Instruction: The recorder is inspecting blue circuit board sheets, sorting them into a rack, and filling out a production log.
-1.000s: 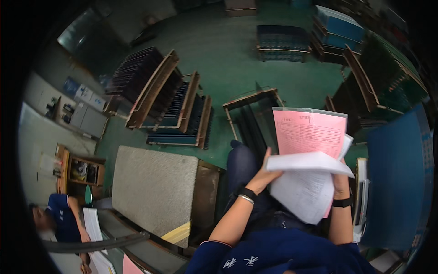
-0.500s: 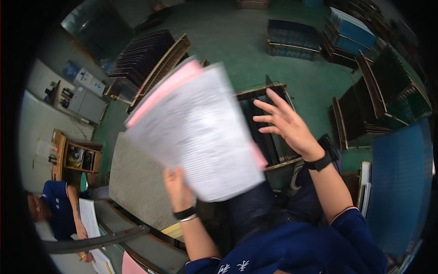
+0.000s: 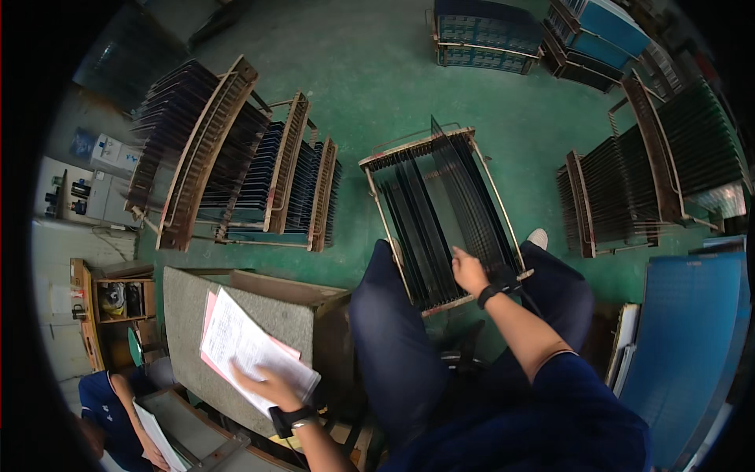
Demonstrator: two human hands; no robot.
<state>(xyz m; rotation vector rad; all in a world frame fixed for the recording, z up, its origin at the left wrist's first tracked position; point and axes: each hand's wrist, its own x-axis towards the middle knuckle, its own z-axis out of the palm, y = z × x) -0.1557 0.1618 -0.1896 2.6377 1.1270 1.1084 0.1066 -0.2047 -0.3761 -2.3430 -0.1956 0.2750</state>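
Note:
On the left, a stack of white and pink paper sheets (image 3: 240, 334) lies over a grey felt-covered tabletop (image 3: 189, 303). My left hand (image 3: 271, 387) rests across the lower part of the papers, fingers stretched out. Between my knees stands a metal slotted rack (image 3: 376, 208) holding several dark panels (image 3: 425, 236) on edge. One thin see-through mesh-like panel (image 3: 456, 185) leans in it, its far corner sticking up past the rack's rim. At the rack's near end is my right hand (image 3: 469, 273), fingers mostly curled and the index finger forward; whatever it pinches is hidden.
Loaded racks stand at the left (image 3: 206, 153) and right (image 3: 664, 157), with another dark stack (image 3: 487, 35) far ahead. A large blue sheet (image 3: 684, 346) leans at my right. At the lower left, a person in a dark blue shirt (image 3: 118, 417) handles a white pad (image 3: 157, 433).
The papers have gone from in front of me down left to the felt tabletop with my left hand. My right hand has lowered onto the rack's near end, its spread fingers now curled.

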